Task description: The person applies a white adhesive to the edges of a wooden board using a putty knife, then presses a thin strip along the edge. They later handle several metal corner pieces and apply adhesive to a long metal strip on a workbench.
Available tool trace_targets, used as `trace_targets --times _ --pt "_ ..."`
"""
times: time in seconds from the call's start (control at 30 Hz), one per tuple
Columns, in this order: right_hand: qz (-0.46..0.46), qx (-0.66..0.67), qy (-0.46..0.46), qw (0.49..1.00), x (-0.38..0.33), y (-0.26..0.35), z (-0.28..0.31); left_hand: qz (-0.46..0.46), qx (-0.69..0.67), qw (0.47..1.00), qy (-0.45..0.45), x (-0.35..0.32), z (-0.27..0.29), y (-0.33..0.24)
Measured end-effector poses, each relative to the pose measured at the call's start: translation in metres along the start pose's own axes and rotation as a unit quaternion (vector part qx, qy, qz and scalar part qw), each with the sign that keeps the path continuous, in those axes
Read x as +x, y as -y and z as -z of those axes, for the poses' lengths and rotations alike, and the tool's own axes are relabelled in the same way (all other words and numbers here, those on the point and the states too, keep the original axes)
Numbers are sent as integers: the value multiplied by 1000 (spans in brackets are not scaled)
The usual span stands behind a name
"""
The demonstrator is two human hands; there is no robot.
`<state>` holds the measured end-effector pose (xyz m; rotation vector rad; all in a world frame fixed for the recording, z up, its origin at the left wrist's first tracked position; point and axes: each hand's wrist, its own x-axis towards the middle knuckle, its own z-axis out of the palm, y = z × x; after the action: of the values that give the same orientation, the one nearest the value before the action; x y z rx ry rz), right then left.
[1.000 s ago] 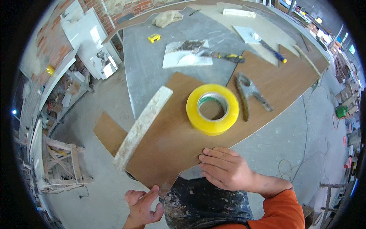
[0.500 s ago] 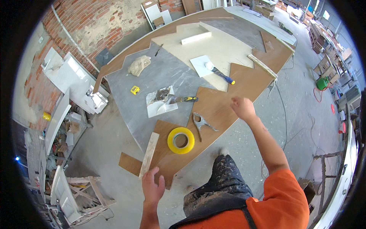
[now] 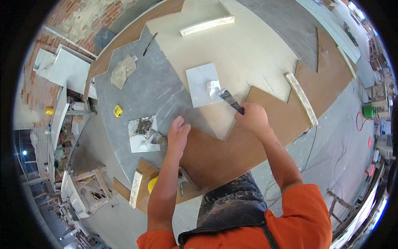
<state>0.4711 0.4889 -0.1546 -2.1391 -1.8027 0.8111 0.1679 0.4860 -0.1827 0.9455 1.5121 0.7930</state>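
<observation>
Beside the square grey board (image 3: pixel 202 84), the right hand (image 3: pixel 253 119) grips a putty knife (image 3: pixel 229 99); the left hand (image 3: pixel 178 137) hovers flat, holding nothing.

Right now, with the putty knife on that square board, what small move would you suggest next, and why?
Probably draw the putty knife back toward you to lift some filler. The right hand grips its handle, the blade tip sits in the white lump of filler on the grey square board, and the left hand rests flat on the worktop, bracing.

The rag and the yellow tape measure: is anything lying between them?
No. In the head view, only bare grey tabletop lies between the rag and the yellow tape measure.
</observation>
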Motion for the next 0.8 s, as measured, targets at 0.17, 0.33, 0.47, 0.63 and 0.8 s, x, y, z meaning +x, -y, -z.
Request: trace_targets --times 0.17,0.33,0.47,0.63,0.8 --pt "-160 476 75 862 51 -38 -27 23 129 986 -101 71 -54 18" --pt "-176 521 95 830 65 5 -48 78 69 988 -115 76 -80 0" --pt "-222 580 104 777 67 6 -33 186 -147 966 -103 86 -68 -2" --pt "-229 662 116 704 48 15 -17 134 -475 869 -21 77 -83 -17" --pt "-193 688 128 687 -3 33 10 61 -475 878 -13 57 -58 -10"
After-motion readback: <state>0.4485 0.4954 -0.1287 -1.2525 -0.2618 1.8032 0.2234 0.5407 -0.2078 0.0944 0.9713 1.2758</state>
